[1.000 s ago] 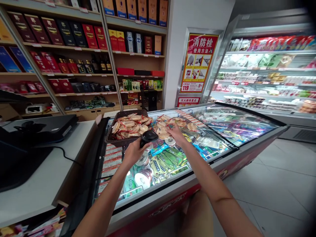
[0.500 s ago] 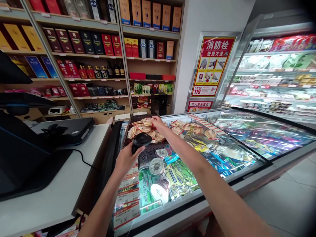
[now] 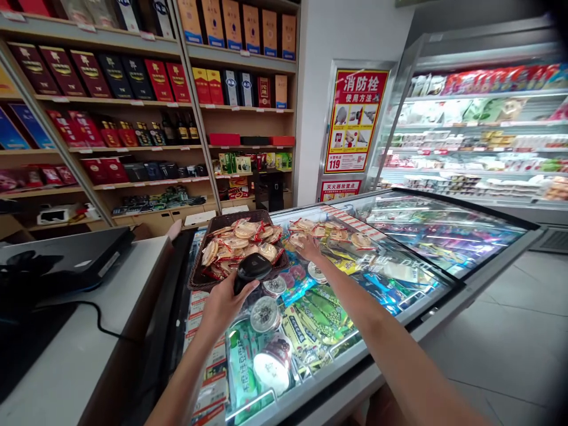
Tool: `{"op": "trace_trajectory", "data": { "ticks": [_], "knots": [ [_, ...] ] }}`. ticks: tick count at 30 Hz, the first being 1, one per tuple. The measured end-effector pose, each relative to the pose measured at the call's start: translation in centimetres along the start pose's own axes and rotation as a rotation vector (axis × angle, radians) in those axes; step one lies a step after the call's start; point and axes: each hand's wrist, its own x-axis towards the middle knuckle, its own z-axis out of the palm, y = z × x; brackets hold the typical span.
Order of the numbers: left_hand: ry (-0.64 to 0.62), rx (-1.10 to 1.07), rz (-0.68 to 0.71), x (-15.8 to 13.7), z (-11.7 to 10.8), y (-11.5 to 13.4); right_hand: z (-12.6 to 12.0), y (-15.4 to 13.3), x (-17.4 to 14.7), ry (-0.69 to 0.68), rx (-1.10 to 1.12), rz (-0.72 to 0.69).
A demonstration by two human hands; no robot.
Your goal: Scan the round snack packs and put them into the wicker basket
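My left hand (image 3: 228, 302) is closed around the handle of a black barcode scanner (image 3: 254, 267), its head held over the front edge of a dark woven basket (image 3: 195, 278). Clear packets of round flat biscuits with red trim (image 3: 242, 229) fill that basket. To the right of it my right hand (image 3: 307, 247) is down at the glass, its fingers closed on a similar biscuit packet (image 3: 294, 239); the fingertips are partly hidden. More loose biscuit packets (image 3: 339, 234) lie on the glass just beyond.
Beneath me is a glass-topped freezer (image 3: 444, 290) with ice-cream tubs (image 3: 265, 315) and bagged ices inside. A white counter (image 3: 128, 278) with a black device (image 3: 84, 260) and cable stands at left. Shelves of boxed bottles (image 3: 133, 77) and a lit chiller (image 3: 479, 136) are behind.
My right hand has moved from the basket's far right rim to the loose packets on the glass. The view has turned right. My left hand still holds the scanner by the basket.
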Motion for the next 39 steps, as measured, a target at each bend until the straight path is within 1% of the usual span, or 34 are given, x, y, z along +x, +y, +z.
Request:
{"op": "trace_trajectory", "data": {
  "ticks": [3, 5, 7, 9, 11, 14, 17, 19, 21, 23, 27, 30, 35, 39],
  "knots": [
    [-0.022, 0.007, -0.017, 0.3, 0.8, 1.1, -0.6, 1.3, -0.9, -0.103, -0.087, -0.133],
    [-0.030, 0.019, -0.013, 0.3, 1.2, 1.9, -1.6, 2.0, -1.7, -0.151, -0.049, -0.190],
    [-0.040, 0.028, 0.005, 0.1, 1.7, 2.8, -2.9, 2.9, -2.9, -0.201, 0.014, -0.213],
    [-0.057, 0.029, 0.028, -0.1, 2.3, 3.6, -4.3, 3.9, -4.5, -0.220, 0.093, -0.203],
    [-0.080, 0.031, 0.042, -0.4, 2.8, 4.3, -5.8, 4.9, -6.4, -0.197, 0.187, -0.225],
    [-0.102, 0.043, 0.058, -0.7, 3.3, 5.4, -7.6, 6.1, -9.1, -0.100, 0.339, -0.279],
    [-0.110, 0.041, 0.076, -1.1, 3.4, 6.6, -9.0, 6.5, -11.4, 0.006, 0.516, -0.250],
    [-0.110, 0.037, 0.088, -1.4, 3.3, 7.3, -9.7, 6.3, -12.6, -0.005, 0.683, -0.236],
    [-0.106, 0.036, 0.096, -1.8, 3.2, 7.9, -10.5, 5.9, -13.8, -0.084, 0.828, -0.252],
    [-0.099, 0.032, 0.105, -2.2, 3.1, 8.1, -11.2, 5.3, -14.9, -0.161, 0.892, -0.272],
    [-0.085, 0.050, 0.118, -3.2, 2.7, 8.1, -12.2, 3.7, -16.4, -0.181, 0.909, -0.287],
    [-0.063, 0.059, 0.101, -3.7, 2.2, 7.7, -12.4, 2.4, -16.8, -0.189, 0.929, -0.302],
    [-0.008, 0.043, 0.087, -4.2, 1.3, 5.8, -12.0, -0.5, -16.5, -0.234, 0.964, -0.326],
    [0.037, -0.001, 0.050, -4.7, 0.1, 3.0, -11.0, -4.7, -15.6, -0.249, 0.989, -0.327]
  ]
}}
